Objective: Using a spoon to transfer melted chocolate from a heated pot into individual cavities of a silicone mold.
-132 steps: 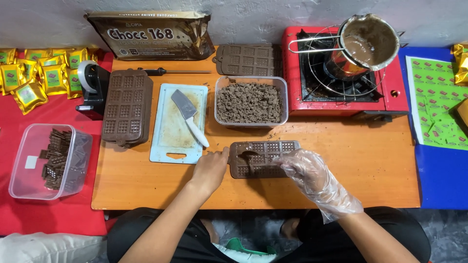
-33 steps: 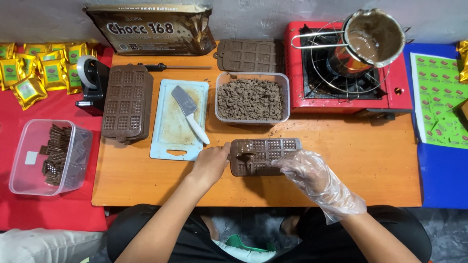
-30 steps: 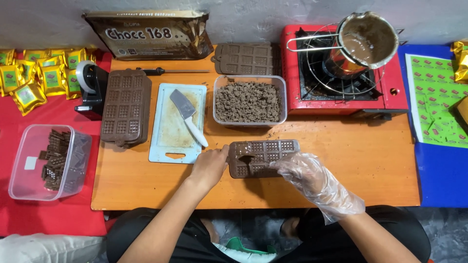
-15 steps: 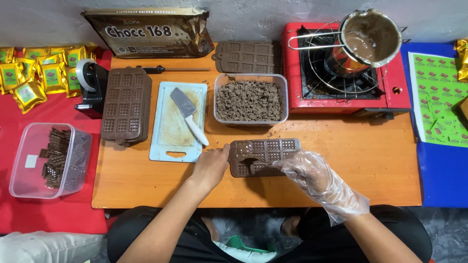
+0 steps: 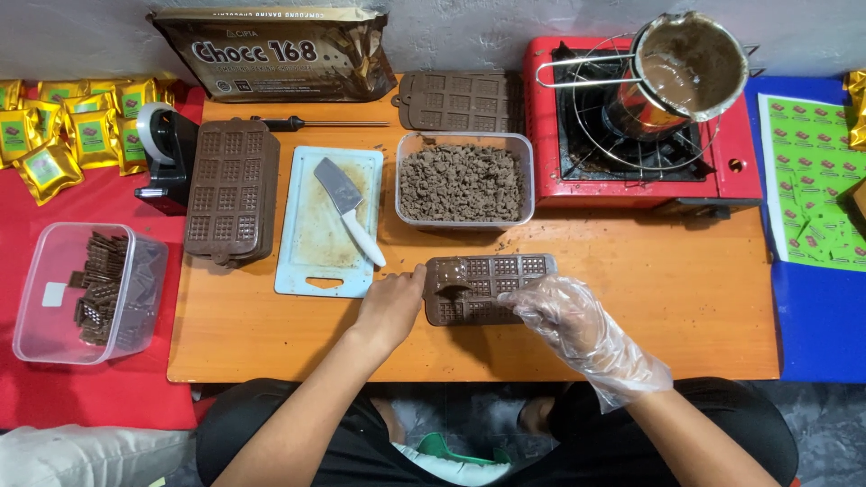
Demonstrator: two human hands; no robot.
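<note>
A brown chocolate mould (image 5: 492, 280) lies flat near the front of the orange table (image 5: 649, 307), with melted chocolate pooled in its left cells. My bare left hand (image 5: 390, 307) grips the mould's left edge. My right hand (image 5: 557, 311), inside a clear plastic glove, rests its fingers on the mould's lower right part. Whether those fingers pinch anything is hidden by the glove.
Behind the mould stand a clear tub of chopped chocolate (image 5: 462, 180) and a pale blue cutting board (image 5: 316, 243) with a knife (image 5: 347, 206). A stack of moulds (image 5: 233, 189) sits left, a red gas stove (image 5: 631, 135) with a pot of melted chocolate (image 5: 690, 68) back right.
Both hands stay at the mould. My gloved right hand has shifted slightly over its right half; the mould has hardly moved.
</note>
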